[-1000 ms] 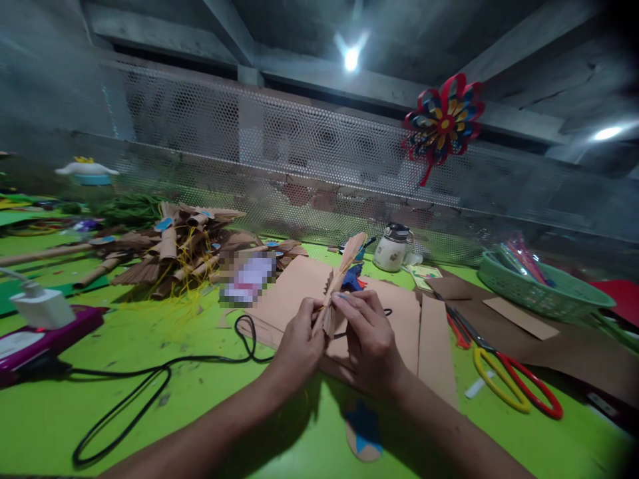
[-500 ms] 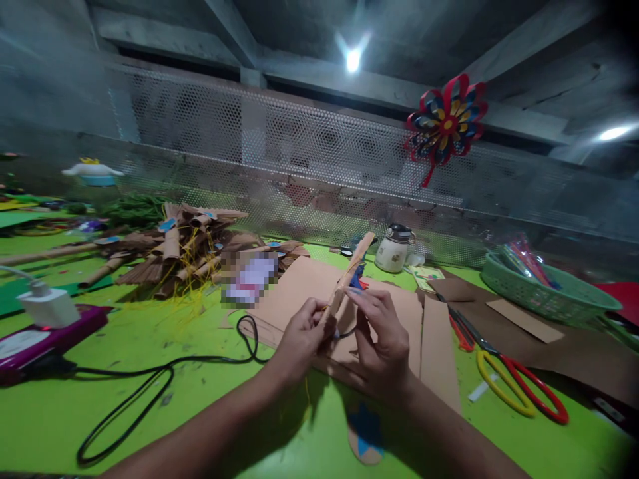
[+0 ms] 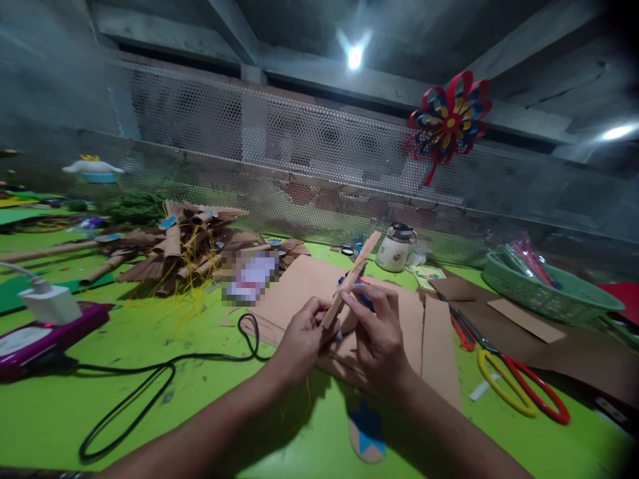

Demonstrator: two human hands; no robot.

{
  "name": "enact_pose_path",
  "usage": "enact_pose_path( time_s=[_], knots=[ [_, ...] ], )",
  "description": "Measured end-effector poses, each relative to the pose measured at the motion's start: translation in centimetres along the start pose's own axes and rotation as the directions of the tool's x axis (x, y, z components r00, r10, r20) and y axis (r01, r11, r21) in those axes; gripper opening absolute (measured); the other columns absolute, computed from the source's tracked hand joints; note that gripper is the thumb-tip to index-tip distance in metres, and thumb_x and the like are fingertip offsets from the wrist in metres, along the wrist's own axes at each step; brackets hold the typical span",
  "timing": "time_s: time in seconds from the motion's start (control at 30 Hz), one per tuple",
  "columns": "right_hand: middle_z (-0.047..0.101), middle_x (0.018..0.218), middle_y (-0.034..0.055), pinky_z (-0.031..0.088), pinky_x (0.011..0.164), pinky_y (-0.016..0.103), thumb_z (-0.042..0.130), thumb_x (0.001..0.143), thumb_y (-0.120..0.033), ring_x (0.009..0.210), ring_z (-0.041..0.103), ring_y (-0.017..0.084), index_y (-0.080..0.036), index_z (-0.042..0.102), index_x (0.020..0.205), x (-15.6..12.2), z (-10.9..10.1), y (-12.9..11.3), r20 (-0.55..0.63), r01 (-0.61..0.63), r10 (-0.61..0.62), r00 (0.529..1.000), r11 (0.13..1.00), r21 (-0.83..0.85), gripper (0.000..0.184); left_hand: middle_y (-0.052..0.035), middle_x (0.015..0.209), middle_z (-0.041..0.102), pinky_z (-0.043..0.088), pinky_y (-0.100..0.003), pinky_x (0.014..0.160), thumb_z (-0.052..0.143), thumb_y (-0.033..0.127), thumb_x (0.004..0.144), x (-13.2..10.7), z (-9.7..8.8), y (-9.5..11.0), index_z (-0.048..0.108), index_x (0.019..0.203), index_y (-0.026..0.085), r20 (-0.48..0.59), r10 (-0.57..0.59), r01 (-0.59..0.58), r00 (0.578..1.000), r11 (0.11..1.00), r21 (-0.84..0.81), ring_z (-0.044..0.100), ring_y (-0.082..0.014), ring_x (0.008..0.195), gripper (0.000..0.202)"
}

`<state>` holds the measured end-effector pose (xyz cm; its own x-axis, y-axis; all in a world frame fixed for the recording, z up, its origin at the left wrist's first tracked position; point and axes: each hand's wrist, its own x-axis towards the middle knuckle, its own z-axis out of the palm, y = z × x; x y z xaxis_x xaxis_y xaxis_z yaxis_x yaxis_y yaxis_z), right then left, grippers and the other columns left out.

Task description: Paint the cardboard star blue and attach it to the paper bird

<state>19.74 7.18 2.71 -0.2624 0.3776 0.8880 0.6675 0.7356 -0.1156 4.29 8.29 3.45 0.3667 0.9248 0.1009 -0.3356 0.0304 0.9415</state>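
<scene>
In the middle of the view, a narrow folded piece of brown paper [image 3: 355,271] is held up at a slant. My left hand [image 3: 298,340] is closed around its lower end. My right hand [image 3: 383,336] pinches its edge a little higher, with thumb and index finger together and the other fingers bent. Beneath both hands lie flat sheets of brown paper [image 3: 292,286]. Nearer to me, a rounded brown piece with a blue star [image 3: 370,436] rests on the green table [image 3: 214,406]. The fingers partly hide the paper's lower end.
Scissors [image 3: 524,389] with yellow and red handles lie at right, before a green basket [image 3: 549,289]. A white jar [image 3: 394,249] stands behind. At left are a pile of brown paper brooms [image 3: 172,243], a black cable [image 3: 200,360] and a purple power strip [image 3: 64,339].
My right hand's fingers have shifted slightly down along the folded paper and bent more. The paper's upper end has tipped a little to the right. My left hand keeps its hold.
</scene>
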Motion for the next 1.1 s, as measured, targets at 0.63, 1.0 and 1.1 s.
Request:
enact_pose_path(
  time_s=[0.63, 1.0, 1.1],
  knots=[
    [0.053, 0.121, 0.0168, 0.046, 0.089, 0.056, 0.064, 0.081, -0.018, 0.109, 0.047, 0.033, -0.019, 0.053, 0.13, -0.2, 0.0, -0.1, 0.015, 0.019, -0.018, 1.0, 0.998, -0.054, 0.05, 0.0055, 0.058, 0.053, 0.031, -0.018, 0.046, 0.083, 0.047, 0.065, -0.4, 0.6, 0.1, 0.055, 0.083, 0.019, -0.027, -0.002, 0.003, 1.0, 0.999, 0.036, 0.044, -0.0067, 0.047, 0.044],
    [0.053, 0.125, 0.0132, 0.045, 0.098, 0.05, 0.045, 0.086, 0.001, 0.118, 0.049, 0.028, -0.02, 0.057, 0.132, 0.2, -0.7, -0.2, -0.091, -0.105, 0.103, 0.99, 0.994, -0.017, 0.052, -0.005, 0.053, 0.061, 0.036, -0.022, 0.047, 0.075, 0.042, 0.076, 0.6, -0.3, -0.2, 0.067, 0.064, 0.014, -0.017, 0.013, -0.012, 1.0, 0.995, 0.098, 0.051, -0.0111, 0.048, 0.032],
    [0.058, 0.114, 0.0113, 0.048, 0.095, 0.046, 0.047, 0.088, -0.003, 0.111, 0.054, 0.025, -0.02, 0.065, 0.12, 0.5, -1.0, 0.9, -0.184, -0.186, 0.179, 0.966, 0.982, -0.017, 0.04, -0.0103, 0.057, 0.066, 0.039, -0.022, 0.047, 0.075, 0.043, 0.077, 0.9, -0.5, -0.1, 0.071, 0.065, 0.011, -0.023, -0.016, 0.018, 1.0, 0.997, 0.07, 0.053, -0.0118, 0.047, 0.034]
  ],
)
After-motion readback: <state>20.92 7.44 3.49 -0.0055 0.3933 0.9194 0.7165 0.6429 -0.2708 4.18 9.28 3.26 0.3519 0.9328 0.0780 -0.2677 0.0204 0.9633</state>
